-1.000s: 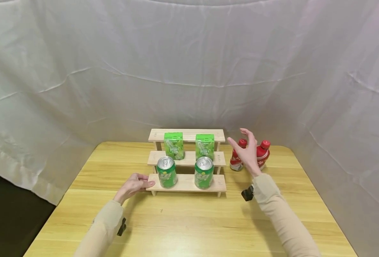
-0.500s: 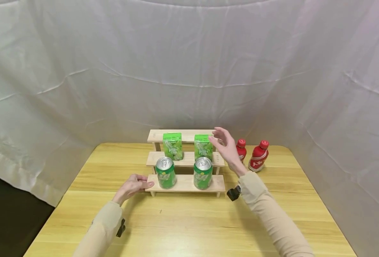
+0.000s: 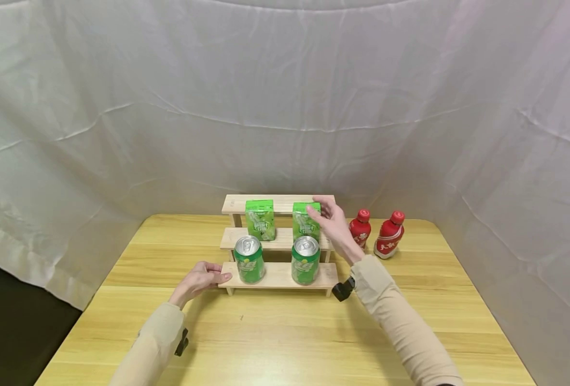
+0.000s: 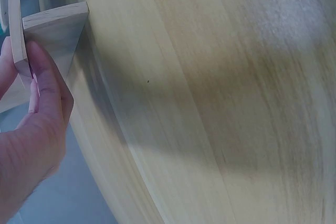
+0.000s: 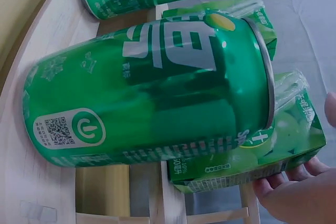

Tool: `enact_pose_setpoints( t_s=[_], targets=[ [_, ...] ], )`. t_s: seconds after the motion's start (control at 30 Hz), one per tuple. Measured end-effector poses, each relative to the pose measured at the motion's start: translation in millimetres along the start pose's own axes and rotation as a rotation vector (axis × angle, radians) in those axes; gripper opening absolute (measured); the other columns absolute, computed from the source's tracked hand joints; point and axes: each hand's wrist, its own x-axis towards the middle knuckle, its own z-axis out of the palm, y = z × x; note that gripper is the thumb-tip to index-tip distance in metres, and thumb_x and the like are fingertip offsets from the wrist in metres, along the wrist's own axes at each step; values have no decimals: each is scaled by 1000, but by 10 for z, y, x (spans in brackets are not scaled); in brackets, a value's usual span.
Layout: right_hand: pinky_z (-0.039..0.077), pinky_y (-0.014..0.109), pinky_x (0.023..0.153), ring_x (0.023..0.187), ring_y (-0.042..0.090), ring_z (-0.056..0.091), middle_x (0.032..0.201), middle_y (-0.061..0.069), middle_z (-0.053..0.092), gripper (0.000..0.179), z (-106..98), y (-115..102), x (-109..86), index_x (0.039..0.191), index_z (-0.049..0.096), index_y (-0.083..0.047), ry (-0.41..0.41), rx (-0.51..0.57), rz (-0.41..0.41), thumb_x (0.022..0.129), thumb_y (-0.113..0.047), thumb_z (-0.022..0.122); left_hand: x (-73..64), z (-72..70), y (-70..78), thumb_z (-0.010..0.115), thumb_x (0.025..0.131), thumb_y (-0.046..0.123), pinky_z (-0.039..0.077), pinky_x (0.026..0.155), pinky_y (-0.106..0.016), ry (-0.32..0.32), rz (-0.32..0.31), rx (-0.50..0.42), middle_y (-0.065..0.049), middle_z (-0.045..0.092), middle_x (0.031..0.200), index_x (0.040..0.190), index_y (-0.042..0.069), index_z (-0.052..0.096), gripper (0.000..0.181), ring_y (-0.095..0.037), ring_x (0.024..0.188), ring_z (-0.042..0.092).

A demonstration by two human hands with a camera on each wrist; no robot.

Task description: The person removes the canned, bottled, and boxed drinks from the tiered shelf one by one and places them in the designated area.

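A three-tier wooden display shelf (image 3: 280,275) stands on the table. My left hand (image 3: 200,280) pinches the left end of its lowest board, thumb above and fingers below; the left wrist view shows this hand (image 4: 39,108) on the board (image 4: 17,22). On the lowest tier stand two green Sprite cans, one left (image 3: 249,262) and one right (image 3: 305,265). Two green juice cartons, left (image 3: 260,220) and right (image 3: 306,220), stand upright on the middle tier. My right hand (image 3: 334,222) is at the right carton (image 5: 252,150), fingers at its side and thumb near its top, not visibly closed on it.
Two red bottles with red caps, one nearer (image 3: 360,228) and one farther right (image 3: 389,236), stand on the table (image 3: 285,338) to the right of the shelf. A grey cloth (image 3: 285,107) hangs behind and at both sides.
My right hand has moved left from in front of the red bottles to the right juice carton, its thumb and fingers coming closer around it. My left hand stays on the shelf.
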Motion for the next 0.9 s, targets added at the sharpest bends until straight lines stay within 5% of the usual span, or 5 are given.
enact_pose_setpoints(
  t_s=[0.2, 0.5, 0.9],
  targets=[
    [43, 29, 102, 119, 22, 52, 139, 19, 52, 50, 10, 35, 1, 147, 43, -3, 2, -8, 20, 102, -17, 59, 2, -1, -2, 68, 93, 8, 60, 83, -33, -13, 8, -8, -8, 69, 95, 124, -20, 49, 47, -12, 81, 66],
    [46, 30, 102, 117, 22, 54, 136, 20, 55, 46, 21, 30, -8, 144, 46, -3, 11, -12, 17, 102, -15, 59, 1, 3, 2, 67, 93, 8, 59, 81, -30, -15, 6, -7, -7, 70, 92, 122, -19, 51, 44, -11, 80, 66],
    [49, 15, 88, 106, 13, 58, 125, 20, 61, 39, 39, -14, -63, 136, 52, 1, 56, -61, -69, 100, -10, 61, 8, 0, 0, 67, 93, 6, 60, 83, -32, -31, 16, -36, -8, 70, 94, 122, -20, 50, 43, -11, 80, 67]
  ],
)
